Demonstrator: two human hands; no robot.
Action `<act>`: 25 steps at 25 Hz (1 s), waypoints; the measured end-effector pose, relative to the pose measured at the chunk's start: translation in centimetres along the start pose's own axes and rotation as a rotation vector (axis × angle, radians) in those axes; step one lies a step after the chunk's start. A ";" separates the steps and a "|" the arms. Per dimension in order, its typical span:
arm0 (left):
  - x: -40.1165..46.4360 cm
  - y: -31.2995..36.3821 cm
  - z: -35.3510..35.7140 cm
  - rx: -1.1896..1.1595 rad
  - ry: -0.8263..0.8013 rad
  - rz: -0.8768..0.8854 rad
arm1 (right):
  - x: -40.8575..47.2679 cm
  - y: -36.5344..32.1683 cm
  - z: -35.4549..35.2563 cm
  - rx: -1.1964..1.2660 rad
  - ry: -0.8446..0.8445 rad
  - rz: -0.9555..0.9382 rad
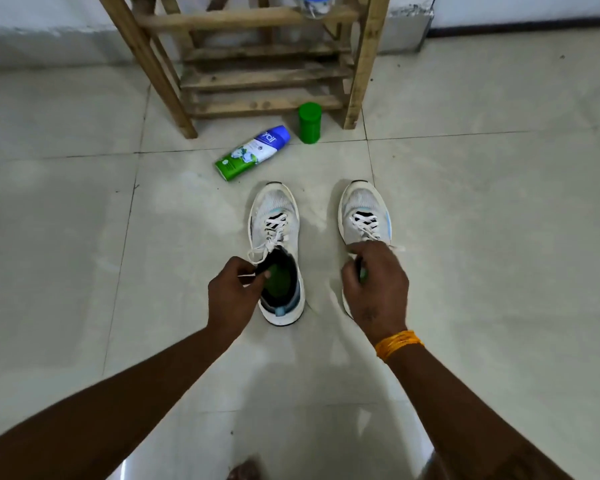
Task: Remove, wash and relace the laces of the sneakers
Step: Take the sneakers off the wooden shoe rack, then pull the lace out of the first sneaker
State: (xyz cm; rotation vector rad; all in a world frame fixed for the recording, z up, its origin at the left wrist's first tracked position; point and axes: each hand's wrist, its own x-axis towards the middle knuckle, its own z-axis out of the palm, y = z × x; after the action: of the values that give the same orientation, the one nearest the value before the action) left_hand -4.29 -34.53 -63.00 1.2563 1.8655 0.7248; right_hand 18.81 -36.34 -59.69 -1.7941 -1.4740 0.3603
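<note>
Both sneakers on the floor, laces in place; hands at the collars.

The left sneaker and the right sneaker stand side by side on the tiled floor, toes toward the wooden rack, each with its white lace threaded through the eyelets. The left hand pinches the collar edge of the left sneaker, with a loose lace end running to the fingers. The right hand curls over the collar of the right sneaker; whether it actually grips cannot be told. Risk: pulling a lace against a knot tightens it and may fray the tip. Risk: a tug on an unsteadied shoe slides it toward the lying bottle or the green container near the rack.
</note>
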 end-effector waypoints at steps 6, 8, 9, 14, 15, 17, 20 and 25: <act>2.0 -1.1 -0.9 -0.109 -0.060 0.123 | 1.1 -2.0 8.2 0.212 -0.255 -0.086; 2.8 -1.3 -1.0 -0.178 -0.045 0.156 | 2.4 -1.8 9.0 0.142 -0.273 -0.214; 3.5 -1.3 -1.0 -0.206 -0.047 0.162 | 3.2 -1.8 9.3 0.114 -0.299 -0.267; 5.2 -1.2 -1.8 -0.196 -0.176 0.214 | 4.0 -2.4 10.3 -0.051 -0.349 -0.365; 5.2 -1.1 -1.8 -0.180 -0.182 0.254 | 3.8 -2.4 10.3 -0.022 -0.348 -0.331; 4.9 -0.9 -1.9 -0.166 -0.160 0.324 | 3.4 -2.7 10.1 0.070 -0.352 -0.224; 5.0 -1.1 -2.0 -0.034 -0.068 0.407 | 2.9 -2.9 10.4 0.147 -0.351 -0.144; 5.5 -1.5 -3.2 0.095 -0.076 0.554 | 2.0 -2.5 11.0 0.249 -0.350 -0.125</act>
State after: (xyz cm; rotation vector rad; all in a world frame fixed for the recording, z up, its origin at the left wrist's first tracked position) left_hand -9.00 -30.06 -63.97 1.8675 1.5093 0.8625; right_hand 10.53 -30.27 -64.73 -1.4842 -1.6860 0.7888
